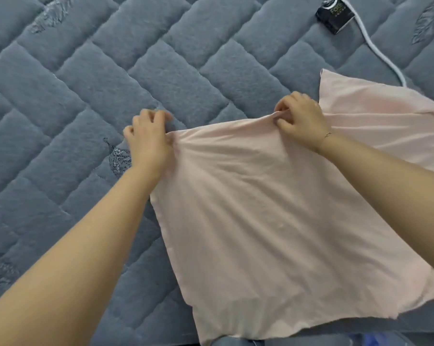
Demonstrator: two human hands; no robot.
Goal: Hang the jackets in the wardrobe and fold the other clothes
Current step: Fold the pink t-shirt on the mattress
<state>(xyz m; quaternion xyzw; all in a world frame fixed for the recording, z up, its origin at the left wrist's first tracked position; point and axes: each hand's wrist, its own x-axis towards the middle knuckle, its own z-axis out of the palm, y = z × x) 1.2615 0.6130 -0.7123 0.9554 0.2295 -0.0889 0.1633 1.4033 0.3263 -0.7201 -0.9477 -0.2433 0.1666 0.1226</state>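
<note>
While both hands are reaching forward over the bed, the notes are running as follows.

Cloth: a pale pink cloth [256,221] is lying spread on the bed [86,78], covering the lower right part of the view; its far edge is being lifted and drawn taut between the two hands, with creases fanning out from each pinch point.

Left hand: the left hand [148,138] is gripping the far left corner of the cloth; its grip is closing tight on a bunch of the fabric, while the remaining fingers are curling above the bed cover.

Right hand: the right hand [300,121] is pinching the far edge of the cloth further right; fingers and thumb are curling round a small fold of fabric. A thin bracelet [327,134] is sitting on that wrist.

Second layer: beyond the right hand, more pink fabric [375,113] is lying flat on the bed, running off towards the right edge; whether it is the same piece or a separate one, I cannot tell.

Bed: it is wearing a grey-blue quilted cover with a slanted brick pattern.

Far right: a small black box [334,15] is resting on the bed near the top edge, and a white cable [385,58] is trailing from beside it down to the pink fabric.
</note>
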